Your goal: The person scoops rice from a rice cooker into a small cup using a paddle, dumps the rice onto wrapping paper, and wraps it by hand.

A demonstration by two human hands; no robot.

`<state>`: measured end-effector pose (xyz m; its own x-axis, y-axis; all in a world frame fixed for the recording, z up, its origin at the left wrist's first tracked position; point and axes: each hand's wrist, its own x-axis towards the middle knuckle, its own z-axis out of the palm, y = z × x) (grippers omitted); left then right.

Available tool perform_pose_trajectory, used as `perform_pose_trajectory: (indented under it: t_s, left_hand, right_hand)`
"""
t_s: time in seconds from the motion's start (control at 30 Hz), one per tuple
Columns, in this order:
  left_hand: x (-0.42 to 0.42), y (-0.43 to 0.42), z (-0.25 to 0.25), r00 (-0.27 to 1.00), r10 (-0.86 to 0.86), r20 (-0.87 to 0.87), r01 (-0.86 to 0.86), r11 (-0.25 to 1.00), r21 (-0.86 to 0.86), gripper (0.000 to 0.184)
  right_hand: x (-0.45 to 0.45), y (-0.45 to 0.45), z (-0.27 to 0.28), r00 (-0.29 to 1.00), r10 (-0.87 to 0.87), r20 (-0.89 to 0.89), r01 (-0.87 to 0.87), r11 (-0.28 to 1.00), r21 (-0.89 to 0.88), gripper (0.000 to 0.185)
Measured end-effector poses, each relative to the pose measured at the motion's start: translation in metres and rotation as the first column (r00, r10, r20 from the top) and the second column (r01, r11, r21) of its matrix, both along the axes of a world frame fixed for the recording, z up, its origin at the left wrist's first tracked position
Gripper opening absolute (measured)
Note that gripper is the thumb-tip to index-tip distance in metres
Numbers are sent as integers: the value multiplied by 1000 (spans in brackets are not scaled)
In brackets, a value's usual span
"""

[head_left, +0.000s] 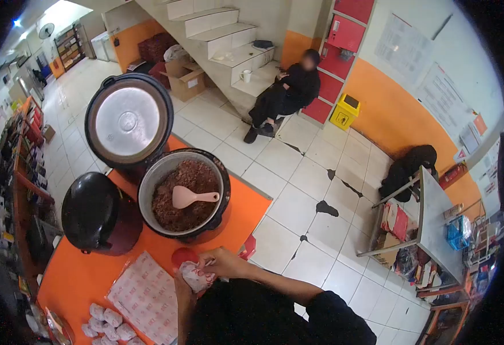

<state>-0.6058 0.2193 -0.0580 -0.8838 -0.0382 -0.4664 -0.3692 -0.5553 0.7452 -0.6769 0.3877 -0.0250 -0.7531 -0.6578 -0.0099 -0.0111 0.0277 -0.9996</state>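
A white paper wrapper with red print (197,276) is held between my two hands, at the near edge of the orange table (79,276). My left hand (184,293) is closed around its left side. On its upper right, the fingers of my right hand (224,263) pinch the paper. A red round object (184,257) shows just beyond the wrapper. Printed paper sheets (145,296) lie to the left, with several wrapped bundles (111,325) beside them. Farther back, an open cooker (214,178) holds brownish-red rice (177,178) and a pink paddle (190,197).
The cooker's raised lid (128,121) stands behind it. A closed black cooker (99,213) is on the left. One person (292,86) sits by the stairs (223,34); another (410,172) crouches near a metal table (441,218). A yellow bin (345,112) stands by the wall.
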Motion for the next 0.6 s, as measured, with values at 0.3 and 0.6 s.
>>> perform_pose_trajectory:
  t_s: [0.3, 0.6]
  left_hand:
    - [-34, 32, 34, 828, 238, -508, -470, 788, -398, 65]
    - [-62, 31, 65, 682, 62, -728, -668, 457, -587, 53]
  right_hand:
    - [-8, 3, 57, 572, -301, -763, 428, 903, -35, 29]
    - [-2, -36, 53, 902, -364, -233, 298, 914, -275, 54]
